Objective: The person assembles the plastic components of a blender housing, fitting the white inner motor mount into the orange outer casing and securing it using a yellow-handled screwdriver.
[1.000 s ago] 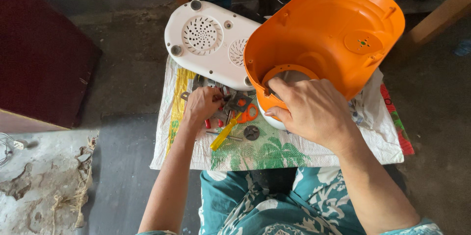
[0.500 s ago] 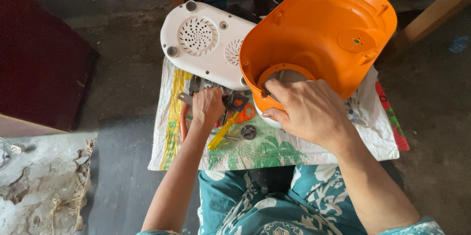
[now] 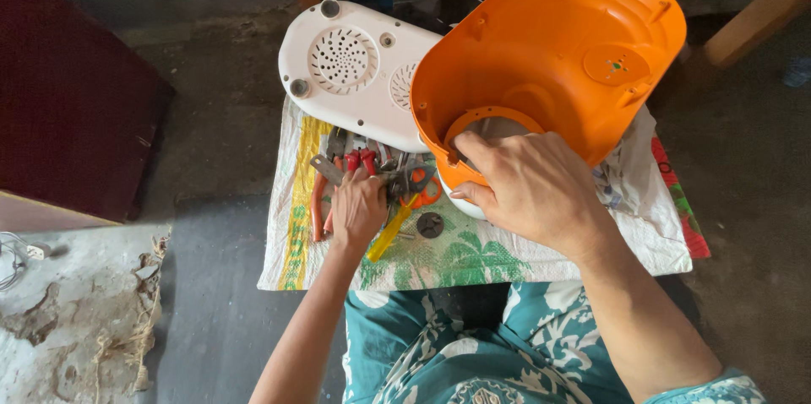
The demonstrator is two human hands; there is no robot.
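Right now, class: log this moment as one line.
left hand: among tools on woven sack | right hand: gripping orange housing rim | white base plate: behind

right hand (image 3: 536, 189) gripping orange shell (image 3: 557, 49), tools (image 3: 372, 176)

We were in a makeshift repair workshop on a bare concrete floor (image 3: 211, 303), where pliers (image 3: 319, 201), loose tools and opened appliance housings (image 3: 355, 75) lay on a spread woven sack (image 3: 473, 256).
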